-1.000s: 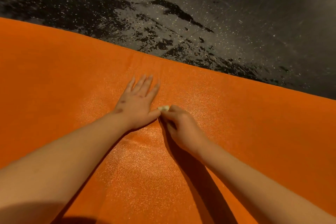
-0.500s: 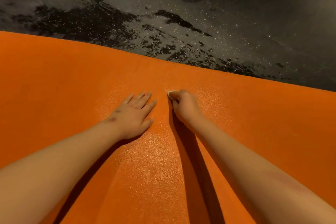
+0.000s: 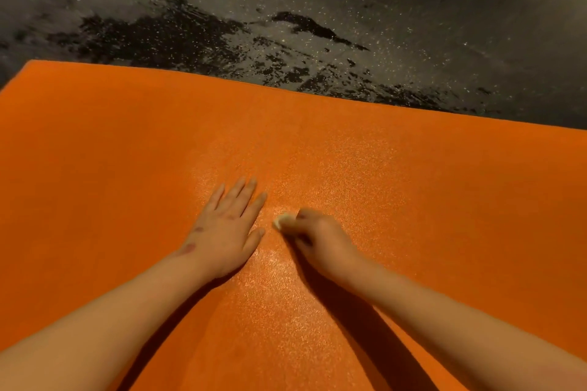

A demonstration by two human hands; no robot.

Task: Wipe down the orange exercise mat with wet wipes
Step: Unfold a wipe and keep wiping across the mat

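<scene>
Mid-frame, we are pinching a small pale wadded wet wipe (image 3: 281, 221) onto the textured orange exercise mat (image 3: 428, 194), right hand (image 3: 320, 240) curled, left hand (image 3: 227, 232) lying flat, empty; toward the upper edge, the tiny wad is risking skipped patches.

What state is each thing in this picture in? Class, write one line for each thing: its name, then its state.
mat: spread flat on the floor, glistening around the hands.
wipe: bunched small, pinched in the right hand, pressed on the mat.
left hand: fingers straight, resting flat on the mat.
right hand: fingers curled, gripping the wipe.
floor: speckled, with dark blotches beyond the mat's far edge, possibly wet.
</scene>
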